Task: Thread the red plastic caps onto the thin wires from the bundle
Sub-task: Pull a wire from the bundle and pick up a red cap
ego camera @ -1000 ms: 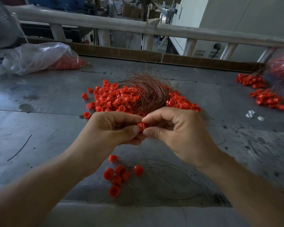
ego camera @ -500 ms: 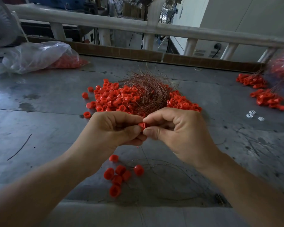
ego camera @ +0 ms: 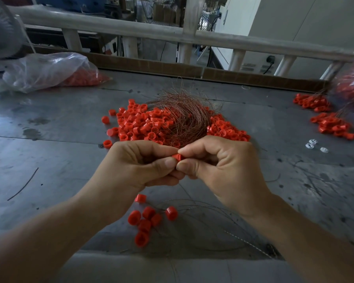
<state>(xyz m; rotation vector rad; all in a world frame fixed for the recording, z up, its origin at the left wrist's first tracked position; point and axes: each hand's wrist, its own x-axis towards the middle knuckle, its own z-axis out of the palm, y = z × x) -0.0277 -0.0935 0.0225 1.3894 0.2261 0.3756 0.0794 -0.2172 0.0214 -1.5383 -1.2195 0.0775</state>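
Note:
Both hands meet above the metal table (ego camera: 49,152). My left hand (ego camera: 139,162) pinches a small red cap (ego camera: 176,156) between thumb and forefinger. My right hand (ego camera: 219,166) pinches at the same cap from the right; any wire in its fingers is too thin to make out. Behind the hands lies a bundle of thin copper-coloured wires (ego camera: 186,117) on a heap of loose red caps (ego camera: 143,125). Below the hands, several red caps (ego camera: 145,219) lie on thin wires (ego camera: 208,221) near the table's front edge.
A clear plastic bag with red caps (ego camera: 53,70) lies at the back left. More red caps on wires (ego camera: 329,123) sit at the right, with small white bits (ego camera: 313,145) nearby. A loose wire (ego camera: 23,184) lies at left. A railing (ego camera: 172,35) runs behind the table.
The hands stay together at the same spot; the fingers have shifted slightly on the cap. Nothing else has moved.

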